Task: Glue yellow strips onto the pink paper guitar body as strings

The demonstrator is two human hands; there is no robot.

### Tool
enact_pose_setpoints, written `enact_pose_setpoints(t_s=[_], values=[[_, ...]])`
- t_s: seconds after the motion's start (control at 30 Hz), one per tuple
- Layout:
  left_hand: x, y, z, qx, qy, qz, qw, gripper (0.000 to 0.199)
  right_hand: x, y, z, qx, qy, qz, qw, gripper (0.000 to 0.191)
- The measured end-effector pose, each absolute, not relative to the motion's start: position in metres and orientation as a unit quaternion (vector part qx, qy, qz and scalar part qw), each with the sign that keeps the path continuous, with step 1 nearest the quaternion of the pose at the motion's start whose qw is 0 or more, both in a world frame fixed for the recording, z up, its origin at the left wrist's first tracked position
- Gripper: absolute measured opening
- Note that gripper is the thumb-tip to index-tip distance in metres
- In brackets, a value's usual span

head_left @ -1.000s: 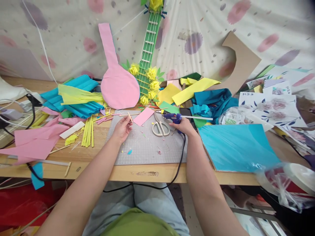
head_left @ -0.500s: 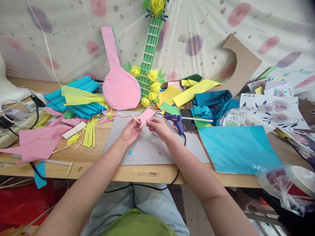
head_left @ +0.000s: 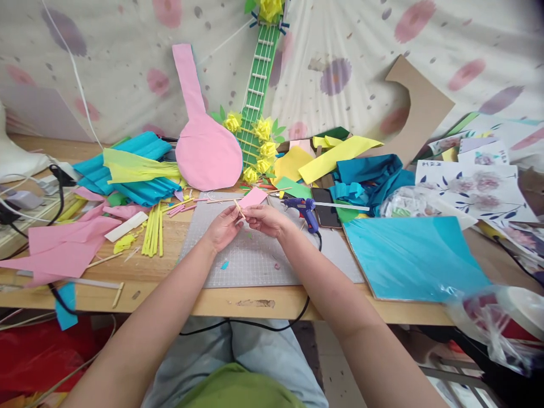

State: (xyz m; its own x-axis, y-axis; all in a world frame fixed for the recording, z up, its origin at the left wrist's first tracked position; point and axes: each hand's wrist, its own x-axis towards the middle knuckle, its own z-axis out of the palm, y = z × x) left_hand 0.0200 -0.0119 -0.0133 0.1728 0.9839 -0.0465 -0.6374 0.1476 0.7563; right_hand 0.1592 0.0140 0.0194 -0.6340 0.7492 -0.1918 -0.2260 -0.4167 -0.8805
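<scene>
Over the grey cutting mat (head_left: 255, 269), my left hand (head_left: 224, 229) is closed on a short thin wooden stick (head_left: 239, 208). My right hand (head_left: 264, 220) meets it from the other side, its fingers pinched at the same stick. Just beyond the fingertips lies a pink paper piece (head_left: 254, 197). To the right of my right hand rests a blue hot glue gun (head_left: 304, 209) with a white glue stick in its back. A pink lute-shaped cutout (head_left: 209, 150) and a green one with strings and yellow flowers (head_left: 257, 90) lean behind the mat.
Yellow paper strips (head_left: 153, 232), pink crepe paper (head_left: 70, 243) and blue crepe paper (head_left: 127, 164) cover the left side. A black phone (head_left: 326, 208) lies behind the glue gun. A blue board (head_left: 412, 258) sits at right. The glue gun's black cable (head_left: 272, 327) hangs over the front edge.
My right hand has moved left to my left hand, and its fingers now meet at the wooden stick. The stick has tilted more upright. The glue gun has stayed in place.
</scene>
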Motion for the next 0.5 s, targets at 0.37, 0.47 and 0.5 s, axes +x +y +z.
enact_pose_setpoints(t_s=[0.37, 0.47, 0.5], values=[[0.013, 0.050, -0.005, 0.677, 0.677, 0.242, 0.157, 0.044, 0.195, 0.021, -0.005, -0.325, -0.402, 0.727, 0.452, 0.030], [0.022, 0.062, 0.001, 0.666, 0.719, 0.122, 0.156, 0.050, 0.197, 0.021, -0.008, -0.333, -0.393, 0.718, 0.468, 0.029], [0.024, 0.065, 0.002, 0.654, 0.727, 0.121, 0.171, 0.046, 0.197, 0.021, -0.008, -0.334, -0.394, 0.715, 0.472, 0.029]])
